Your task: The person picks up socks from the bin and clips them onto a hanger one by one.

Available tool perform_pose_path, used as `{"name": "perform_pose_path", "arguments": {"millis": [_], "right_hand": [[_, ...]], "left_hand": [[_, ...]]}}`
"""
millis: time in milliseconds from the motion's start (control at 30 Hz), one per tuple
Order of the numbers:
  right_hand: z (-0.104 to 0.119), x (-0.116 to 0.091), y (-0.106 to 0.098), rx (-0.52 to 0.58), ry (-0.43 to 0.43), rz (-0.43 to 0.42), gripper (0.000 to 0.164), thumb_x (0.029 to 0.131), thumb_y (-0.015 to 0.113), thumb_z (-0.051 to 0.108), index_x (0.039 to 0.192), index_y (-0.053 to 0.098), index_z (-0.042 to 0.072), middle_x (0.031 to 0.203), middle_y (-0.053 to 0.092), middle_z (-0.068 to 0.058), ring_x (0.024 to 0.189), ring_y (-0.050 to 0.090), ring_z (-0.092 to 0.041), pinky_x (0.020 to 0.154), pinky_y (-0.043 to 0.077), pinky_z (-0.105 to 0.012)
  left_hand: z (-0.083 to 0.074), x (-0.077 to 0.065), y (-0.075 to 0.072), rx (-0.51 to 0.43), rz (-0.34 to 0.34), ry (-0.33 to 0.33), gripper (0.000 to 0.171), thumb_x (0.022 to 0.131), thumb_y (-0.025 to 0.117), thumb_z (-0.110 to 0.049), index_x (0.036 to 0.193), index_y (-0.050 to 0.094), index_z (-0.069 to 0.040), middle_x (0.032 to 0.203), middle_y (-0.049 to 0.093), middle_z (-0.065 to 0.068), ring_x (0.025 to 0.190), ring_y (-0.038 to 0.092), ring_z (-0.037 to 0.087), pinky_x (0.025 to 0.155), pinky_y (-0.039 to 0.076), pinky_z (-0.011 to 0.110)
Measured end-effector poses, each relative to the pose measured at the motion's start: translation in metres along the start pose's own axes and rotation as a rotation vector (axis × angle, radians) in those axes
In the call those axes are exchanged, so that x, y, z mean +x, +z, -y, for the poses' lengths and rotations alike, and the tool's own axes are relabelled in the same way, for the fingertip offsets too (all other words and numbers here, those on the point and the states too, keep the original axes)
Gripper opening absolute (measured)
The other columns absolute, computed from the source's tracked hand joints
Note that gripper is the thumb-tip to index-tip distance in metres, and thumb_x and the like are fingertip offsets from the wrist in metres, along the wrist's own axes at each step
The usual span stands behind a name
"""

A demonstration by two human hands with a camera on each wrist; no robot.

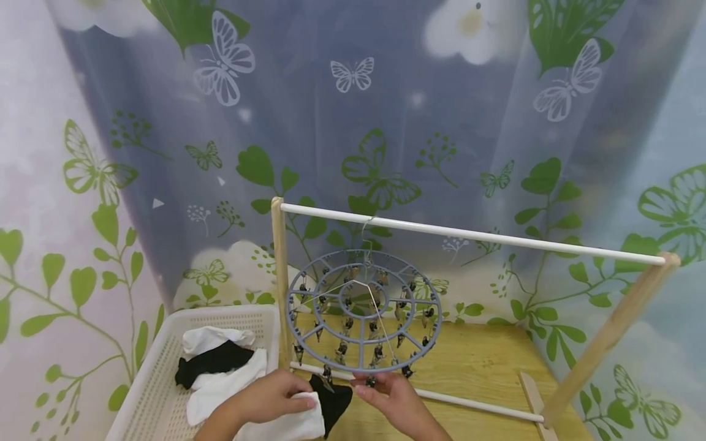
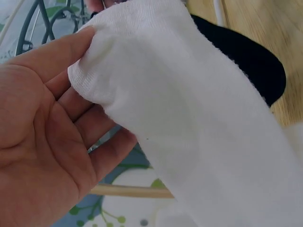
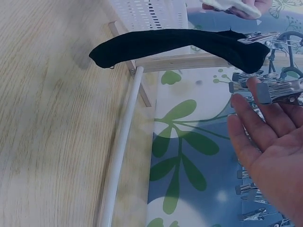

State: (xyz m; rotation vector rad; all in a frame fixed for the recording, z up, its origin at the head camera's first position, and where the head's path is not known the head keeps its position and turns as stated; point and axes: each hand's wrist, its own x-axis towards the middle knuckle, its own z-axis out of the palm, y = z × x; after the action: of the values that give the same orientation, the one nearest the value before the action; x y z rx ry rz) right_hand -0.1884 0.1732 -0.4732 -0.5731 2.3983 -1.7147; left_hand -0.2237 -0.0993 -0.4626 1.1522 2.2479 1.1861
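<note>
My left hand pinches the cuff of a white sock between thumb and fingers; the sock drapes down from it. Beside it a black sock hangs from a metal clip at the near rim of a round grey clip hanger. My right hand is at the hanger's near rim with its fingers extended, right behind another clip. The right thumb is out of sight in the right wrist view. Many small metal clips dangle all round the hanger.
The hanger hooks over the white top bar of a wooden-post rack. A lower white bar runs near the wooden tabletop. To the left stands a white perforated basket with white socks and a black one. A patterned curtain hangs behind.
</note>
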Motion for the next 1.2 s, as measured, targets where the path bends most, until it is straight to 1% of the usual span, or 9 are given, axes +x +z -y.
{"name": "perform_pose_path", "arguments": {"millis": [100, 233, 467, 600, 667, 767, 900, 1033, 1200], "right_hand": [[0.001, 0.0, -0.001, 0.003, -0.011, 0.004, 0.029, 0.096, 0.057, 0.022, 0.116, 0.064, 0.002, 0.114, 0.066, -0.021, 0.106, 0.061, -0.029, 0.088, 0.052, -0.043], [0.001, 0.0, -0.002, -0.015, -0.007, 0.016, 0.027, 0.098, 0.055, 0.022, 0.115, 0.065, 0.004, 0.116, 0.066, -0.02, 0.108, 0.06, -0.029, 0.089, 0.051, -0.045], [0.004, 0.0, -0.002, -0.024, 0.001, 0.023, 0.026, 0.098, 0.055, 0.023, 0.113, 0.067, 0.005, 0.117, 0.066, -0.018, 0.111, 0.057, -0.033, 0.089, 0.049, -0.05], [0.005, -0.002, -0.001, 0.007, 0.013, 0.029, 0.028, 0.099, 0.052, 0.024, 0.115, 0.066, 0.005, 0.119, 0.065, -0.019, 0.109, 0.059, -0.031, 0.088, 0.051, -0.047], [0.006, -0.003, 0.0, 0.038, 0.01, 0.034, 0.029, 0.1, 0.051, 0.024, 0.115, 0.065, 0.003, 0.119, 0.064, -0.022, 0.108, 0.059, -0.032, 0.086, 0.053, -0.043], [0.005, -0.004, 0.0, 0.054, 0.009, 0.04, 0.031, 0.101, 0.048, 0.025, 0.115, 0.064, 0.002, 0.118, 0.064, -0.024, 0.107, 0.061, -0.031, 0.084, 0.054, -0.039], [0.004, -0.006, 0.0, 0.018, 0.013, 0.038, 0.032, 0.102, 0.045, 0.028, 0.114, 0.065, 0.006, 0.114, 0.067, -0.02, 0.107, 0.06, -0.031, 0.085, 0.052, -0.041], [0.003, -0.007, -0.001, 0.018, 0.018, 0.028, 0.033, 0.102, 0.044, 0.028, 0.114, 0.065, 0.006, 0.11, 0.068, -0.018, 0.106, 0.06, -0.032, 0.087, 0.051, -0.045], [0.003, -0.007, -0.001, 0.02, -0.006, 0.037, 0.035, 0.103, 0.042, 0.028, 0.113, 0.065, 0.004, 0.108, 0.069, -0.017, 0.103, 0.061, -0.027, 0.088, 0.051, -0.04]], "left_hand": [[-0.003, 0.003, 0.002, 0.049, -0.013, 0.008, 0.021, 0.093, 0.061, -0.027, 0.08, 0.067, -0.011, 0.07, 0.055, -0.01, 0.059, 0.041, -0.001, 0.055, 0.037, 0.018], [-0.007, 0.006, 0.005, 0.076, -0.021, 0.03, 0.02, 0.093, 0.061, -0.026, 0.082, 0.069, -0.012, 0.074, 0.064, -0.006, 0.062, 0.046, -0.002, 0.058, 0.043, 0.019], [-0.012, 0.01, 0.01, 0.069, -0.036, 0.05, 0.02, 0.094, 0.06, -0.026, 0.082, 0.068, -0.012, 0.072, 0.062, -0.006, 0.061, 0.045, -0.002, 0.056, 0.041, 0.018], [-0.016, 0.013, 0.014, 0.058, -0.042, 0.069, 0.019, 0.093, 0.061, -0.027, 0.085, 0.068, -0.012, 0.074, 0.062, -0.006, 0.062, 0.045, -0.002, 0.057, 0.042, 0.018], [-0.018, 0.015, 0.015, 0.054, -0.048, 0.062, 0.019, 0.093, 0.061, -0.027, 0.087, 0.068, -0.011, 0.077, 0.063, -0.006, 0.064, 0.047, -0.001, 0.059, 0.043, 0.019], [-0.022, 0.017, 0.016, 0.059, -0.064, 0.027, 0.019, 0.093, 0.061, -0.028, 0.088, 0.068, -0.012, 0.077, 0.062, -0.007, 0.065, 0.048, 0.0, 0.058, 0.043, 0.019], [-0.025, 0.02, 0.017, 0.044, -0.078, -0.01, 0.019, 0.094, 0.06, -0.03, 0.09, 0.069, -0.013, 0.077, 0.063, -0.008, 0.066, 0.05, 0.001, 0.059, 0.043, 0.021], [-0.028, 0.024, 0.019, 0.035, -0.09, 0.003, 0.021, 0.094, 0.059, -0.031, 0.092, 0.069, -0.013, 0.078, 0.064, -0.007, 0.066, 0.05, 0.001, 0.059, 0.043, 0.021], [-0.032, 0.026, 0.023, 0.038, -0.117, -0.005, 0.02, 0.094, 0.06, -0.03, 0.094, 0.07, -0.012, 0.077, 0.064, -0.006, 0.065, 0.05, 0.001, 0.057, 0.042, 0.02]]}}
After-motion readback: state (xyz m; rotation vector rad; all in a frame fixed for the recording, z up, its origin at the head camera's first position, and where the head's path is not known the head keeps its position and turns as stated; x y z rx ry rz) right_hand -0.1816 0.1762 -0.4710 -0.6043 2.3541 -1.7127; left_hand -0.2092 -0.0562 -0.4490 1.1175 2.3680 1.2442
